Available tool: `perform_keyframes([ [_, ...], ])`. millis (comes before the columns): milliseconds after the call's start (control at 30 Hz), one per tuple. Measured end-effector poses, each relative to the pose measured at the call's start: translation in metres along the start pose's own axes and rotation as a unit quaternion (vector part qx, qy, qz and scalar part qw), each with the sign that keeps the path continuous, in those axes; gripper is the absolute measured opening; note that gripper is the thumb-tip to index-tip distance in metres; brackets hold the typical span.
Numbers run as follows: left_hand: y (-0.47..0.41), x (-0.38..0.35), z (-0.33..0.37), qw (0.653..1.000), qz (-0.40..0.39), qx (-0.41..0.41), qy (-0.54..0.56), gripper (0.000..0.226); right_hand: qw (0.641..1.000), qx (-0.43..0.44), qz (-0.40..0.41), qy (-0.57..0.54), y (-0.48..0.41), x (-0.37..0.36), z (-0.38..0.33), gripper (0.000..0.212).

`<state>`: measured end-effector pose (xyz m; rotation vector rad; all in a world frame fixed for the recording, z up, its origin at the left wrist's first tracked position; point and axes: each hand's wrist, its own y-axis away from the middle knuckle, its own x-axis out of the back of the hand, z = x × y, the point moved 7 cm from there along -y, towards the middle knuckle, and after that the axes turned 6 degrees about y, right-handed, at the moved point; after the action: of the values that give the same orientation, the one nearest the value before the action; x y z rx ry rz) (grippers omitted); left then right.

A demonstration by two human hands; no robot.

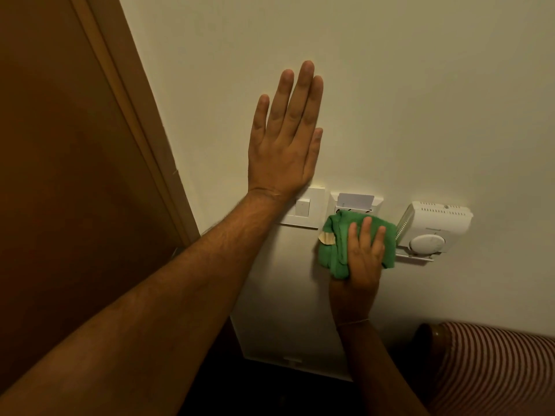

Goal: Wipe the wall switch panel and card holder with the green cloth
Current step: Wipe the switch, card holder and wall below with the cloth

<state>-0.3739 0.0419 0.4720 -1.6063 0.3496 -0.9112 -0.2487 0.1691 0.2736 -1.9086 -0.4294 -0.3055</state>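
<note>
While the left hand lies flat on the cream wall, fingers straight and close together, its wrist crosses the upper left corner of the white switch panel. Just right of that panel sits the card holder, a pale card standing in its slot. Directly below the slot, the right hand presses the bunched green cloth against the holder's lower part, fingers spread over the fabric. A white thermostat is mounted just right of the cloth. A brown door fills the left side. A red-striped sleeve shows at lower right.
</note>
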Motion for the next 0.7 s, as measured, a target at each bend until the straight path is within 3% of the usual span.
perform_keyframes([
  [100,0.001,-0.001,-0.001,1.000,-0.001,0.005,-0.001,0.074,0.998,0.054,-0.026,-0.036,-0.005,-0.011,-0.025,0.057],
  [233,0.001,-0.001,-0.001,1.000,0.000,0.008,0.007,0.077,0.987,0.140,-0.077,0.012,0.006,-0.013,-0.019,0.052],
  [367,0.000,-0.003,-0.001,1.000,0.003,0.006,0.002,0.079,0.996,0.069,-0.033,0.034,0.002,0.005,0.016,0.053],
  [467,0.000,-0.006,-0.002,1.000,0.005,0.004,-0.008,0.081,1.000,0.021,-0.002,-0.017,-0.003,0.004,0.006,0.052],
  [567,0.000,-0.005,-0.003,1.000,0.006,-0.001,-0.007,0.081,0.997,0.058,-0.038,-0.042,-0.003,-0.009,-0.026,0.061],
  [700,0.000,-0.004,-0.003,1.000,0.003,-0.002,-0.009,0.078,0.991,0.122,-0.059,0.003,-0.001,-0.006,-0.018,0.050],
])
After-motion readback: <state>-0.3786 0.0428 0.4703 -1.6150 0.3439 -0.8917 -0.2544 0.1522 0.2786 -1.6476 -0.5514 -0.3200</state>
